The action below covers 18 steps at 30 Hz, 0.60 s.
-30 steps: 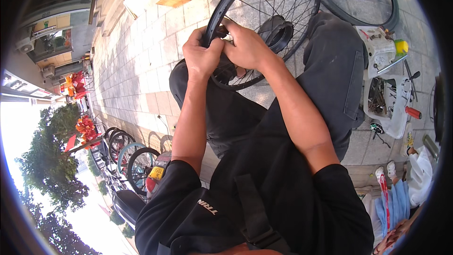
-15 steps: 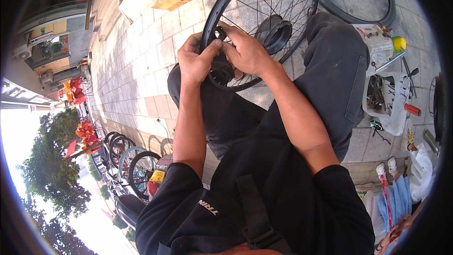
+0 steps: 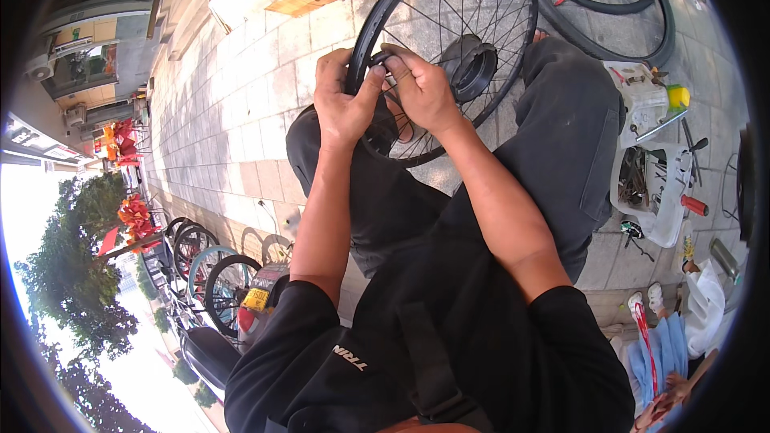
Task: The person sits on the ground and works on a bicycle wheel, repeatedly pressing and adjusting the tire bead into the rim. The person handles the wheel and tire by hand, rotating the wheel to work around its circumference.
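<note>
Hands together at wheel rim (image 3: 362,40), propped upright between knees for steadiness. Left hand (image 3: 341,100) fingers curled around rim edge; right hand (image 3: 419,88) fingertips pinched narrow on small part just beside, spokes beyond.

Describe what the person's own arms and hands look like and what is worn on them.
Both forearms are bare from the elbow down. The left hand and right hand wear no gloves; no watch or ring shows. Short black T-shirt sleeves end above the elbows, and the shirt front carries small white lettering.
</note>
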Tool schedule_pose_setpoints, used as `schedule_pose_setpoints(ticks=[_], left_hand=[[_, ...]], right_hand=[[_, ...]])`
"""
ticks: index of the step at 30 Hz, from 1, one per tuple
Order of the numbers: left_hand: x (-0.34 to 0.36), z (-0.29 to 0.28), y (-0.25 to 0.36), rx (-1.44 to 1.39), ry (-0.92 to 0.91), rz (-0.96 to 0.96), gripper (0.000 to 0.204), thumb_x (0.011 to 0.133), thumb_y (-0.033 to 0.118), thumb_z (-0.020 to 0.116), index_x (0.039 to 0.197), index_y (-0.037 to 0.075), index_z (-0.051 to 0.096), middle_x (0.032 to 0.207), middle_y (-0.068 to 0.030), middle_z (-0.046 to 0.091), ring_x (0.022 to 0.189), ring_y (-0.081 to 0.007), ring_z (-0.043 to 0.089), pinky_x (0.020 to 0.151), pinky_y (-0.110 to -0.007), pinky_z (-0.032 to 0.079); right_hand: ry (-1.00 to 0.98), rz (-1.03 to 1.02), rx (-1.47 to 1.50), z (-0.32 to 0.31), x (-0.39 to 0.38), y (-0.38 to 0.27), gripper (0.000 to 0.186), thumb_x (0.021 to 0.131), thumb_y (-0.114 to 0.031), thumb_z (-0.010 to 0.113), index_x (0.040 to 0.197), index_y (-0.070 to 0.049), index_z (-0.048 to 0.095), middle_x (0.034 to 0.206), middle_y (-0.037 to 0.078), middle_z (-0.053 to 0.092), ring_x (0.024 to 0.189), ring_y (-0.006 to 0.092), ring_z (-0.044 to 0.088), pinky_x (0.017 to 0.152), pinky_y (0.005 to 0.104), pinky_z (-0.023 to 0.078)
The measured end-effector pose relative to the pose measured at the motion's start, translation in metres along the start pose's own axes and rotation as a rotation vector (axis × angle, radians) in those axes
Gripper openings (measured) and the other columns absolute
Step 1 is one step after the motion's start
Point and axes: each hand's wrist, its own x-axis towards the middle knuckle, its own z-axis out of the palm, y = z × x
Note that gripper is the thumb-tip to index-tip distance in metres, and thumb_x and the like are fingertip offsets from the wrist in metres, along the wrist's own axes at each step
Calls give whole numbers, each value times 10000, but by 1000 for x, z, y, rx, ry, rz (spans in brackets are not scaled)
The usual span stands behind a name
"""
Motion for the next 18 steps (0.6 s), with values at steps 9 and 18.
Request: schedule_pose_setpoints(ticks=[9,18], left_hand=[[-5,-1,23,-181,-109,-155,561,870,-32,649,1423,-63,563,1240,-91,700,1085,-136,647,950,-289,532],[-7,3,14,-247,48,-334,406,857,-39,668,1259,-94,669,1005,-73,739,848,-93,665,774,-252,555]], right_hand=[[-47,603,212,-6,17,-31,438,984,-327,698,704,3,629,579,23,540,458,114,505,427,304,380],[-124,243,266,-6,-6,-13,339,1032,-177,653,1316,0,708,781,17,669,566,44,548,500,239,439]])
